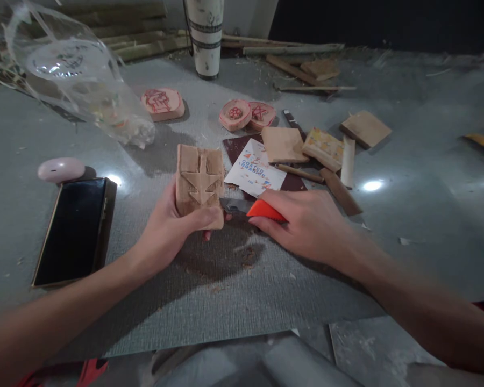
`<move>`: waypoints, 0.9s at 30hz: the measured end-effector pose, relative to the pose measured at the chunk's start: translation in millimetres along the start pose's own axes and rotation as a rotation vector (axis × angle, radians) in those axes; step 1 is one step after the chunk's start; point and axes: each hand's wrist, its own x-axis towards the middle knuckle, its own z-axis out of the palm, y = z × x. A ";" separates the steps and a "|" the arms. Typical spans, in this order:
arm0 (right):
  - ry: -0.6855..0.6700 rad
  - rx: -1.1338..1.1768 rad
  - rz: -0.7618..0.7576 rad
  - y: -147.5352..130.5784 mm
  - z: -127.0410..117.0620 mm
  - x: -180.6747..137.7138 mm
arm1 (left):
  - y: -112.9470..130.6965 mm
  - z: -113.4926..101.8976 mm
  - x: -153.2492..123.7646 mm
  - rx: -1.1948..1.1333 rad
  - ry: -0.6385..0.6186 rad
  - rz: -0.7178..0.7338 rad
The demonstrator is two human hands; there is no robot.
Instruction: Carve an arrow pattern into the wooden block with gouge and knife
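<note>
My left hand [175,220] grips a small wooden block [201,180] by its lower part, thumb across the front. The block's face bears a raised, arrow-like carving with grooves cut around it. In my right hand [306,220] is a utility knife [266,210] with an orange handle, its blade pointing left. The blade's tip lies at the block's lower right edge; whether it touches the wood I cannot tell. Wood shavings [248,258] are scattered on the table below. Behind my hands lies a sheet of sandpaper [256,166] with its printed white backing up.
A black phone [72,231] and a pinkish oval case [61,170] are at left, near a clear plastic bag [105,102]. Carved pieces [234,114], wooden blocks [365,129] and a tumbler [205,37] stand farther back. The table's front edge [210,344] runs below my hands.
</note>
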 end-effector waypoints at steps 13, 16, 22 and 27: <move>-0.038 0.038 0.011 -2.9 -4.0 1.0 | -1.8 0.9 -0.6 0.025 0.040 0.055; -0.070 0.067 0.025 -3.2 -4.9 1.8 | -0.7 -0.4 -0.4 -0.001 0.007 0.033; -0.104 0.084 0.061 -3.8 -6.8 3.1 | 2.6 -0.2 -1.8 -0.075 -0.091 0.045; -0.115 0.087 0.099 -5.9 -7.6 5.4 | -0.9 1.1 -2.0 -0.002 -0.031 0.066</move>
